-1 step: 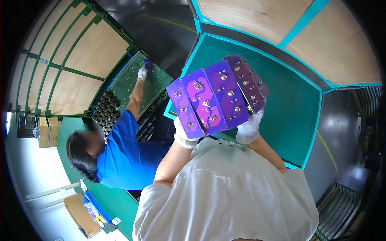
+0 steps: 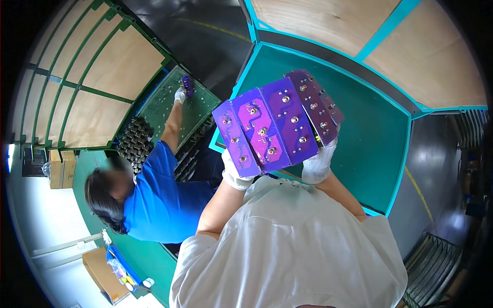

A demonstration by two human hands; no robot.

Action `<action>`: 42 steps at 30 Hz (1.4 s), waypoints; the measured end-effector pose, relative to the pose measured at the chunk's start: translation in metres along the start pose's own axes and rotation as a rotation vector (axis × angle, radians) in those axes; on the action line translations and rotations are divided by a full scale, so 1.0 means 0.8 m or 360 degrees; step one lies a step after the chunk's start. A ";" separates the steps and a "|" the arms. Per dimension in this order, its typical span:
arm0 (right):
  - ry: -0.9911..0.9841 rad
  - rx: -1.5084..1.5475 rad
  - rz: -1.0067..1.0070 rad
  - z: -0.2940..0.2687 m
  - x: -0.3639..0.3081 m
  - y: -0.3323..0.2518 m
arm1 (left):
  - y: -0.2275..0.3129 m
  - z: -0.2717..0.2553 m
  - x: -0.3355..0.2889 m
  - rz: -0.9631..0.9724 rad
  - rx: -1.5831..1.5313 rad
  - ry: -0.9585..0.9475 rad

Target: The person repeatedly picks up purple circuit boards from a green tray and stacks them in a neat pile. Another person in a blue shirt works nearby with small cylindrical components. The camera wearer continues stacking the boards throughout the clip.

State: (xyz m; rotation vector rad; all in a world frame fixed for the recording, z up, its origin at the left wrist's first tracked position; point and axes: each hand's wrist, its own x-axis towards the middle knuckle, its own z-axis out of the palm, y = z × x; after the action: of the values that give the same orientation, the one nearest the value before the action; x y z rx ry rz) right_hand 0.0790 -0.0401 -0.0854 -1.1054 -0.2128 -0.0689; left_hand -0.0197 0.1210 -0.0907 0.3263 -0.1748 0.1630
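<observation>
Between my two gloved hands are several purple circuit boards [image 2: 275, 126], side by side in a fanned row, with small metal connectors standing up from their faces. My left hand [image 2: 236, 172] grips the left end from below, its fingers mostly hidden behind the boards. At the right end, under a darker board [image 2: 314, 102], my right hand [image 2: 318, 163] is closed round the edge. A bit of yellow shows between the boards near that hand. The boards are held up over a green-topped table [image 2: 367, 154] with a turquoise rim.
To my left a co-worker in a blue shirt [image 2: 167, 200] reaches over a dark green work surface [image 2: 200, 100], a gloved hand beside a small purple piece [image 2: 187, 86]. Dark metal parts [image 2: 136, 143] are massed near that arm. Wooden panels [image 2: 318, 20] stand beyond the table.
The co-worker's gloved hand and the small purple piece have shifted very slightly. My hands and the circuit boards look the same.
</observation>
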 end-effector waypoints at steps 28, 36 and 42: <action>-0.0492 -0.0053 -0.0705 0.112 0.017 0.007 | 0.045 -0.040 -0.008 0.0257 -0.0249 0.0325; -0.0752 0.1332 0.0792 0.133 0.018 0.006 | 0.066 -0.045 -0.016 0.0253 -0.0176 0.0574; -0.0888 0.1292 0.0666 0.148 0.023 0.015 | 0.074 -0.046 -0.027 0.0331 -0.0024 0.0560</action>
State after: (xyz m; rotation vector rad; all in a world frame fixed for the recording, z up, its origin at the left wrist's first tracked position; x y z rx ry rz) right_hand 0.0825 0.0721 -0.0409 -0.3147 -0.4529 0.6573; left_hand -0.0468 0.1856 -0.1113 0.2589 0.1388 0.4209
